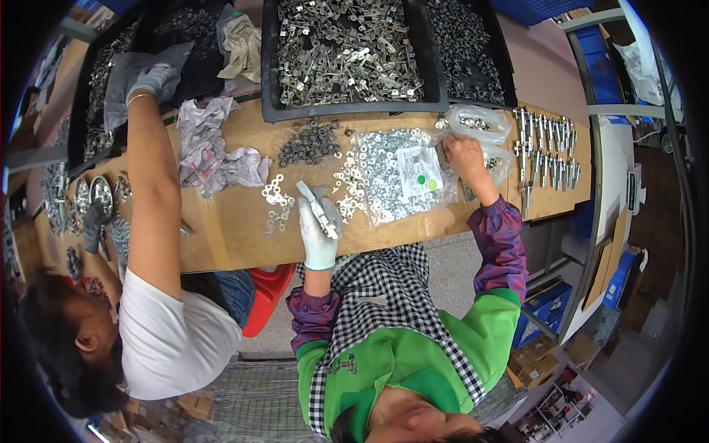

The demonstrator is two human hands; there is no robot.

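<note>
My left hand (319, 235), in a white glove, is closed around a silvery metal bolt assembly (320, 211) with a flat strip at its upper end. It is over the front of the wooden table, beside loose white washers (276, 193). My bare right hand (467, 158) is at an opened clear plastic bag (498, 164) of small metal parts. Its fingers are curled together, and what they pinch is hidden. Between my hands lies a flat clear bag of washers (380, 184) with a white label (419, 171). Dark nuts (309, 142) are heaped behind it.
A black tray of metal clips (347, 55) stands at the back, beside a tray of dark rings (465, 52). Rows of bolt assemblies (545, 148) lie at right. Crumpled paper (214, 151) lies at left, where a co-worker's gloved hand (153, 78) touches a grey plastic bag.
</note>
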